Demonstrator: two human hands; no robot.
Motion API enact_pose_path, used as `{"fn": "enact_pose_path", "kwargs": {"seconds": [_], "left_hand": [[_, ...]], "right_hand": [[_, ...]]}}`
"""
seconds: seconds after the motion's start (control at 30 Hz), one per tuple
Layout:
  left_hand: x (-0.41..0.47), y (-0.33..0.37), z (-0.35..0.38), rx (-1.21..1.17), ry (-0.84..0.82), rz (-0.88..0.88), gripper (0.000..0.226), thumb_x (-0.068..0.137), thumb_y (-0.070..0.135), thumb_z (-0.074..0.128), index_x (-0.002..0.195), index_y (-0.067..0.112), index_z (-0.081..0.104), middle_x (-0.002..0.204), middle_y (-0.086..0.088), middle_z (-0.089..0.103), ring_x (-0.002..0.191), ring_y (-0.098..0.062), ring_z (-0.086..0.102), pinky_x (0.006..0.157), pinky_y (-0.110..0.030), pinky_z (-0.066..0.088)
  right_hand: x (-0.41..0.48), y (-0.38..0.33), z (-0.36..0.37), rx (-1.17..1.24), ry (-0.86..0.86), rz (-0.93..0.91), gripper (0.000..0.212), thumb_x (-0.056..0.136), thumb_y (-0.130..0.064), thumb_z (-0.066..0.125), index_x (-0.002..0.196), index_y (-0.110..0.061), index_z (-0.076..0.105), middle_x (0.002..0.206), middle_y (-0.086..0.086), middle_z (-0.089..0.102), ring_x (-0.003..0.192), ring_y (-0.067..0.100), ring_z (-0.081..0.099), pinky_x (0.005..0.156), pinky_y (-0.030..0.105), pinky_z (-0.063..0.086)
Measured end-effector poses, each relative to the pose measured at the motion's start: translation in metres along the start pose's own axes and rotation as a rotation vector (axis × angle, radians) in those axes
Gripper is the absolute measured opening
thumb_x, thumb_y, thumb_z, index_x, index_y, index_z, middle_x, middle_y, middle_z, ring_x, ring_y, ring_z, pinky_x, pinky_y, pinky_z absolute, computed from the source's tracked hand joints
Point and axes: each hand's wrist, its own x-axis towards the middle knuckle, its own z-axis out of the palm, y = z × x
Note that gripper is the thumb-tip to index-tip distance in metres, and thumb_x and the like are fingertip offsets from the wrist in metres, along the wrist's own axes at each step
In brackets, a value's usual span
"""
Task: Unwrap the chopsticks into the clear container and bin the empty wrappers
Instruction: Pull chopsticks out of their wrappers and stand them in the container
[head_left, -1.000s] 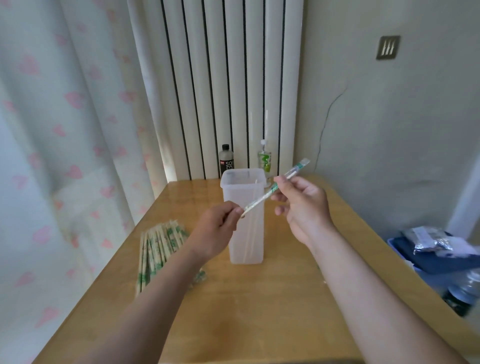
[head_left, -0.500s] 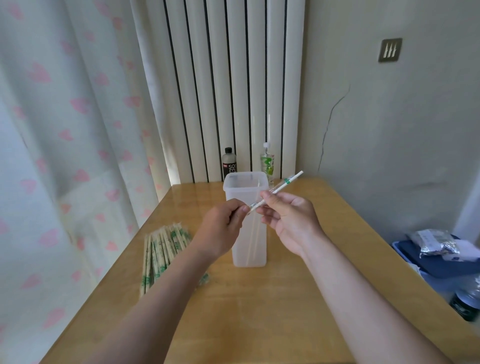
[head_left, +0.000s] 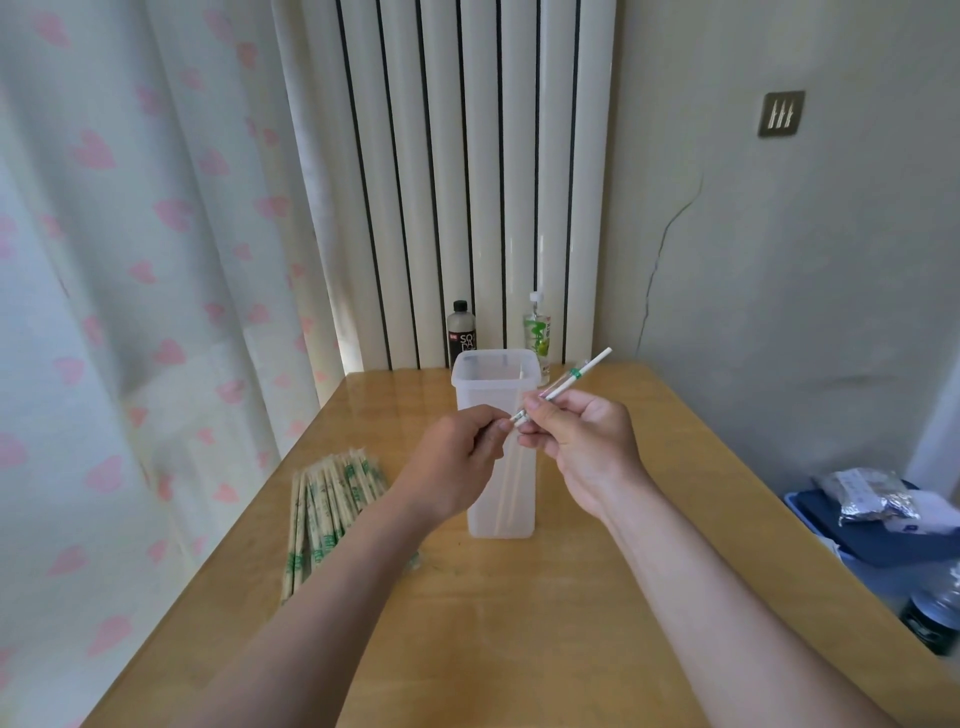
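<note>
Green-printed wrapped chopsticks (head_left: 571, 375): your left hand (head_left: 457, 457) and right hand (head_left: 589, 441) both pinch them; near end hidden in your grip.

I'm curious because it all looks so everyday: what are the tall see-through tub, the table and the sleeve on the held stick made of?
The tall translucent square tub looks like frosted plastic: pale sticks show dimly through its wall. The yellowish table seems varnished wood or laminate, with grain and a soft sheen. The green-printed sleeve could be thin film or paper; it is blurred.
</note>
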Motion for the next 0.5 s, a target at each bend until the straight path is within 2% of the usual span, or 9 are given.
{"fn": "enact_pose_path", "kwargs": {"seconds": [0.1,0.13,0.2,0.23,0.37,0.5], "left_hand": [[-0.0007,0.0028,-0.0028,-0.034,-0.025,-0.039,0.025,0.104,0.017,0.051,0.083,0.013,0.064,0.056,0.022,0.059,0.052,0.0,0.051,0.052,-0.013,0.036],[-0.0001,0.0031,-0.0033,-0.046,-0.027,-0.055,0.025,0.104,0.018,0.051,0.083,0.013,0.064,0.059,0.019,0.061,0.052,-0.002,0.052,0.051,-0.015,0.036],[0.0009,0.0021,-0.0039,-0.062,-0.029,-0.082,0.024,0.104,0.02,0.052,0.088,0.012,0.068,0.07,0.008,0.066,0.056,-0.008,0.055,0.056,-0.028,0.046],[0.0009,0.0014,-0.0041,-0.071,-0.029,-0.091,0.023,0.104,0.021,0.053,0.089,0.013,0.068,0.072,0.005,0.067,0.058,-0.009,0.056,0.058,-0.029,0.048],[-0.0004,-0.001,-0.0028,-0.079,-0.031,-0.114,0.021,0.103,0.022,0.055,0.091,0.013,0.07,0.071,0.009,0.067,0.057,-0.005,0.058,0.057,-0.021,0.049],[0.0002,-0.0014,-0.0004,-0.158,-0.034,-0.159,0.014,0.101,0.018,0.058,0.104,0.01,0.068,0.077,0.0,0.071,0.06,-0.001,0.061,0.059,-0.018,0.051]], "right_hand": [[0.0,-0.0001,-0.0008,0.029,-0.028,0.028,0.007,0.091,-0.001,0.072,0.086,0.003,0.074,0.075,0.015,0.069,0.07,0.022,0.067,0.07,0.034,0.059],[-0.0003,-0.0007,-0.001,0.048,-0.048,0.054,0.006,0.091,-0.002,0.072,0.088,0.004,0.074,0.077,0.016,0.069,0.071,0.022,0.067,0.07,0.033,0.059],[-0.0015,-0.0013,-0.0012,0.075,-0.096,0.115,0.01,0.089,-0.003,0.073,0.094,0.006,0.074,0.079,0.016,0.069,0.072,0.021,0.065,0.07,0.032,0.059],[-0.0019,-0.0011,-0.0011,0.077,-0.119,0.139,0.013,0.088,-0.004,0.074,0.096,0.007,0.074,0.078,0.014,0.069,0.071,0.02,0.064,0.07,0.031,0.058],[-0.0019,0.0001,-0.0019,0.021,-0.15,0.159,0.015,0.086,-0.005,0.075,0.096,0.006,0.074,0.075,0.011,0.068,0.07,0.018,0.061,0.066,0.03,0.055],[-0.0013,0.0001,-0.0022,-0.122,-0.157,0.113,0.005,0.094,-0.001,0.069,0.091,0.002,0.071,0.08,0.017,0.068,0.071,0.021,0.062,0.065,0.032,0.056]]}}
